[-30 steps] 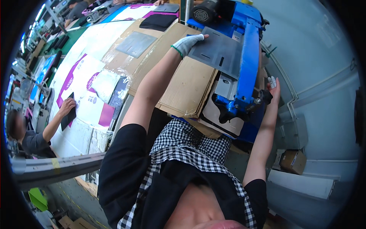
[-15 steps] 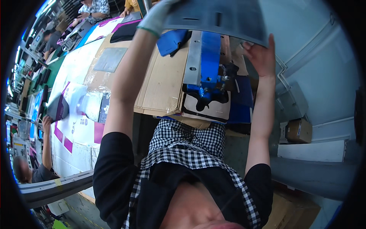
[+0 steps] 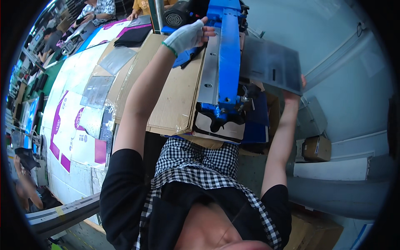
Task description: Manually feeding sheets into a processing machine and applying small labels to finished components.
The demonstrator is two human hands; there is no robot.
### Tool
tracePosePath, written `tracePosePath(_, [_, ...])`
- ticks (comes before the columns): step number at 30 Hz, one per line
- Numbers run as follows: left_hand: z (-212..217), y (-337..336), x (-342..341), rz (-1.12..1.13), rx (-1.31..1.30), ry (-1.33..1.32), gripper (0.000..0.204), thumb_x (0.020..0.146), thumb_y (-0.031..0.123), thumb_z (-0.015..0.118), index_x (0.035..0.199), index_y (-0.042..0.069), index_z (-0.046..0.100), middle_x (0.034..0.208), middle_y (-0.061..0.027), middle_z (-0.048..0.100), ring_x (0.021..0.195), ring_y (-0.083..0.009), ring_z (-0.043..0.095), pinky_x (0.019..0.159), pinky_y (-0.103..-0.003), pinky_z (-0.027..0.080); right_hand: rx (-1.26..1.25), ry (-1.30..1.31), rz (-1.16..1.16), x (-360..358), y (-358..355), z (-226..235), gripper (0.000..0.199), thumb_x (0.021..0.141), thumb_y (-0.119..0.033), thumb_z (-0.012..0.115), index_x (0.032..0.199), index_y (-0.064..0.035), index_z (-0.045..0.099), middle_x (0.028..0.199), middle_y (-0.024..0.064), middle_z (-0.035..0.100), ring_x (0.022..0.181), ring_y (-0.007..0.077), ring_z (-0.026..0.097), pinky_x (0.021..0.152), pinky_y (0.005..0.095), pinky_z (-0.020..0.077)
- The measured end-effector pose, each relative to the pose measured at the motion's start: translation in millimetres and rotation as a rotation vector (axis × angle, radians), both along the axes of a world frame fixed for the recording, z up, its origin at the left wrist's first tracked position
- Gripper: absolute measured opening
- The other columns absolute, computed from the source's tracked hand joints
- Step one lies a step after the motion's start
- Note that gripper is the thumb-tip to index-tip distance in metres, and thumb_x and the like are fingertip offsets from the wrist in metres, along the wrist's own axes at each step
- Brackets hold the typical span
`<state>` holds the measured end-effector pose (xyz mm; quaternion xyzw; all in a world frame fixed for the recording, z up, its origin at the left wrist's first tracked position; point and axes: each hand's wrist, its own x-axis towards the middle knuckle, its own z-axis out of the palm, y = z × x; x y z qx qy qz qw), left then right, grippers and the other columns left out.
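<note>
My right hand point(image 3: 293, 95) is closed on the near right corner of a translucent grey plastic sheet point(image 3: 266, 62) with dark slots. That sheet is tilted, to the right of a blue machine arm point(image 3: 228, 58) with a pale metal strip point(image 3: 212, 71) along its left side. My left hand point(image 3: 187, 37), in a white fingerless glove, hovers by the strip's far part with fingers stretched apart and nothing in them. Below it lies a blue piece point(image 3: 182, 62), partly hidden by my wrist. At the machine's near end, a black lobed knob point(image 3: 221, 123) stands over a pale flat piece point(image 3: 233, 131).
Brown cardboard point(image 3: 173, 100) covers the bench left of the machine. Further left, clear sheets point(image 3: 98, 89) and a black stack point(image 3: 132, 36) lie on a long table. Co-workers sit at the far and left sides. A cardboard box point(image 3: 316, 148) stands by the right wall.
The sheet has swung down and right from above the machine, held by my right hand. My left hand has let go of it and moved slightly right, uncovering the machine's far part.
</note>
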<state>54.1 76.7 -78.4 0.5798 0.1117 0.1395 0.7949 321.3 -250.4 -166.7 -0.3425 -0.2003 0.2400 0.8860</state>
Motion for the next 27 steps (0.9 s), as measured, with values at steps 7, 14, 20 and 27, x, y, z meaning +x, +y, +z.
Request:
tracePosePath(7, [-37.6, 16.1, -28.3, 0.065, -0.064, 0.047, 0.041, 0.089, 0.045, 0.047, 0.081, 0.007, 0.06, 0.07, -0.0019, 0.059, 0.056, -0.0081, 0.05, 0.047, -0.017, 0.035, -0.142, 0.16, 0.252, -70.4, 54.2, -26.7, 0.058, 0.085, -0.054, 0.039, 0.12, -0.0096, 0.049, 0.118, 0.0064, 0.053, 0.102, 0.0207, 0.053, 0.087, 0.0359, 0.0397])
tracePosePath(14, [-45.6, -8.7, -33.8, 0.204, 0.066, 0.456, 0.04, 0.077, 0.047, 0.063, 0.082, 0.007, 0.061, 0.071, -0.0049, 0.06, 0.059, -0.0139, 0.056, 0.054, -0.023, 0.044, -0.505, 0.012, 0.214, -76.0, 62.6, -22.6, 0.085, 0.079, -0.073, 0.024, 0.129, -0.006, 0.039, 0.112, 0.011, 0.054, 0.094, 0.0181, 0.054, 0.08, 0.0323, 0.0431])
tracePosePath(20, [-58.1, 19.9, -66.1, -0.034, -0.267, 0.104, 0.058, 0.075, 0.043, 0.064, 0.111, -0.001, 0.052, 0.107, -0.0176, 0.058, 0.094, -0.029, 0.059, 0.082, -0.033, 0.047, -0.419, -0.282, 0.129, -116.7, 46.3, 38.0, 0.06, 0.09, -0.051, 0.036, 0.127, -0.0037, 0.04, 0.086, 0.0016, 0.052, 0.065, 0.0051, 0.042, 0.054, 0.0191, 0.0325])
tracePosePath(27, [-39.7, 47.8, -102.5, 0.397, -0.084, 0.18, 0.057, 0.075, 0.026, 0.065, 0.117, -0.008, 0.047, 0.109, -0.0233, 0.056, 0.097, -0.03, 0.058, 0.088, -0.036, 0.045, -0.405, -0.691, 0.159, -216.8, 52.4, 119.1, 0.042, 0.092, -0.028, 0.047, 0.126, -0.0026, 0.041, 0.094, 0.004, 0.055, 0.074, 0.0069, 0.047, 0.065, 0.0181, 0.0383])
